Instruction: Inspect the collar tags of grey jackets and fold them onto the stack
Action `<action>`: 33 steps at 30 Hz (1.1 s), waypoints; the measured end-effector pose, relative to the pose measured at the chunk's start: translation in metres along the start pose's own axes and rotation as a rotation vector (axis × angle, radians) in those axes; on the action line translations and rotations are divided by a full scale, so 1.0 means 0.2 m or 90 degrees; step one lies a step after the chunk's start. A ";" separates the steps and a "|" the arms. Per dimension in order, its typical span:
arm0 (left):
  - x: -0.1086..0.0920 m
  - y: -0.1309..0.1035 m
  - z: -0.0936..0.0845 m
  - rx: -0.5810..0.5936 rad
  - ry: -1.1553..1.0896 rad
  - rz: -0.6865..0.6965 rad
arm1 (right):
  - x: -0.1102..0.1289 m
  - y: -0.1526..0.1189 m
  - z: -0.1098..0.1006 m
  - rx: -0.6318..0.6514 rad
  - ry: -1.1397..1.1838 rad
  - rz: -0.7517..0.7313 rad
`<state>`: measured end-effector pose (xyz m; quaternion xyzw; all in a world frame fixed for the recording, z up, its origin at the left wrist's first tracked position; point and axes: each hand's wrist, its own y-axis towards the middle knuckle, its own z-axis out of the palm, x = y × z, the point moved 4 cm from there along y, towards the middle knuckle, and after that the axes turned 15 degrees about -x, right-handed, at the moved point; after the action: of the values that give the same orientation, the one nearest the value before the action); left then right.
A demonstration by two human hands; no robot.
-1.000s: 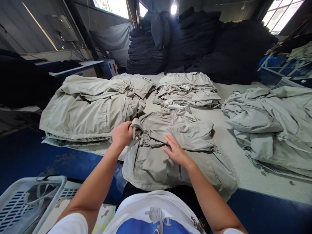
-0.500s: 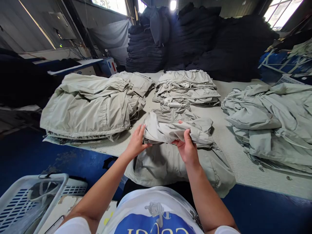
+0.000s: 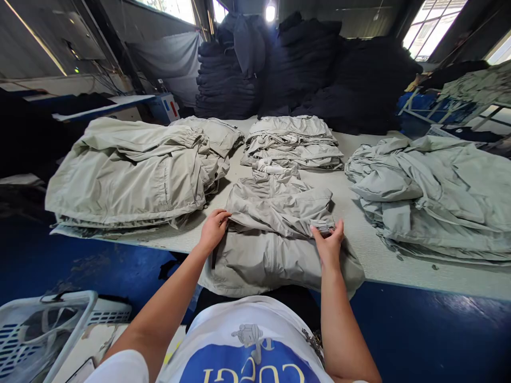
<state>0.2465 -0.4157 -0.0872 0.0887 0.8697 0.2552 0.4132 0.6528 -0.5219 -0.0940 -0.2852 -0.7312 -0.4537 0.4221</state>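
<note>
A light grey jacket (image 3: 275,266) lies in front of me with its zip running up the middle and its lower part hanging over the table edge. Its sleeves (image 3: 275,210) are folded across the body. My left hand (image 3: 213,231) pinches the fabric at the left end of the fold, fingers pressed together. At the right end, my right hand (image 3: 329,246) has its thumb and fingers closed about the gathered cuff (image 3: 321,225). The jacket's collar end (image 3: 275,167) points away from me.
Similar grey garments lie in a left pile (image 3: 131,170), a folded stack (image 3: 293,141) behind and a loose right heap (image 3: 439,197). Dark garments (image 3: 303,80) rise high at the back of the white table (image 3: 407,274). A white plastic basket (image 3: 90,319) stands low at left.
The bunched sleeve fabric has been lowered and spread flat across the jacket. My right hand has moved right to the cuff; my left hand now pinches the left end. The view has shifted slightly.
</note>
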 end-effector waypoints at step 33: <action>0.07 0.07 -0.02 0.105 0.198 0.017 | 0.07 0.55 0.08 0.296 0.189 0.149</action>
<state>0.2327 -0.3994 -0.0871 0.0936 0.9399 0.1991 0.2613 0.7273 -0.4604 -0.0389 -0.1940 -0.7079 -0.2592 0.6277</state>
